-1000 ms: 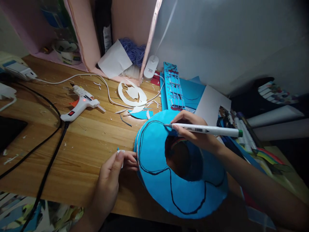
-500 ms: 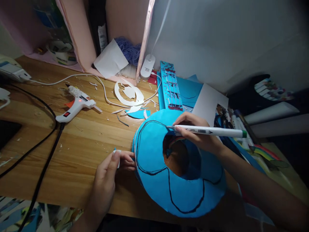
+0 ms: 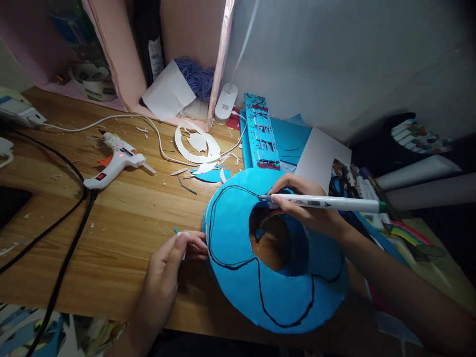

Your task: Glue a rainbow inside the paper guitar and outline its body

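A thick blue cardboard ring (image 3: 230, 223) with a round central hole lies on the wooden desk, wavy black outlines drawn on its top face. My right hand (image 3: 303, 198) grips a white marker pen (image 3: 334, 202) with a green end, its tip touching the ring just above the hole, at the end of a black line. Beside the ring's left edge is my left hand (image 3: 167, 267), fingertips against the rim. Its thumb and fingers pinch a small blue-and-white piece (image 3: 176, 230), mostly hidden, whose kind I cannot make out.
A glue gun (image 3: 115, 161) with a lit red light lies at left, its black cable (image 3: 70, 263) running down the desk. White paper cutouts (image 3: 197, 146) and scraps lie behind the ring. A decorated blue strip (image 3: 262, 131) is at the back; several markers (image 3: 372, 191) stand right.
The marker tip has shifted very slightly right along the ring's inner edge, lengthening the black line a little. My left hand stays at the rim. The view has shifted slightly.
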{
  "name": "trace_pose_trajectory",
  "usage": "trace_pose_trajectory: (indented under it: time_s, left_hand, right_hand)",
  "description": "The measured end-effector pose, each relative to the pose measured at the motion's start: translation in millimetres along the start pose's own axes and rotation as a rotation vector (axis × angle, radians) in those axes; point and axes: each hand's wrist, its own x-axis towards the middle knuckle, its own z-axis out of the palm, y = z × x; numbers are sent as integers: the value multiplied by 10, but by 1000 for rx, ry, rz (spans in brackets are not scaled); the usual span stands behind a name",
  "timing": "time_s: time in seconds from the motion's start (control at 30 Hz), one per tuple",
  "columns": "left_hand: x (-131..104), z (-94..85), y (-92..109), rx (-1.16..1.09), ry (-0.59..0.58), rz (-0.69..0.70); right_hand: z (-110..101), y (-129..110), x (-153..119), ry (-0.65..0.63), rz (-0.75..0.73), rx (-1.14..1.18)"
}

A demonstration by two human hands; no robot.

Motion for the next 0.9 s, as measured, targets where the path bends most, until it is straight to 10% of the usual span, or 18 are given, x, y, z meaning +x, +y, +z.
trace_pose_trajectory:
  time_s: [0.9]
  left_hand:
    - [-4, -1, 23, 30, 4, 5]
  right_hand:
    - [-140, 112, -87, 31, 38, -61]
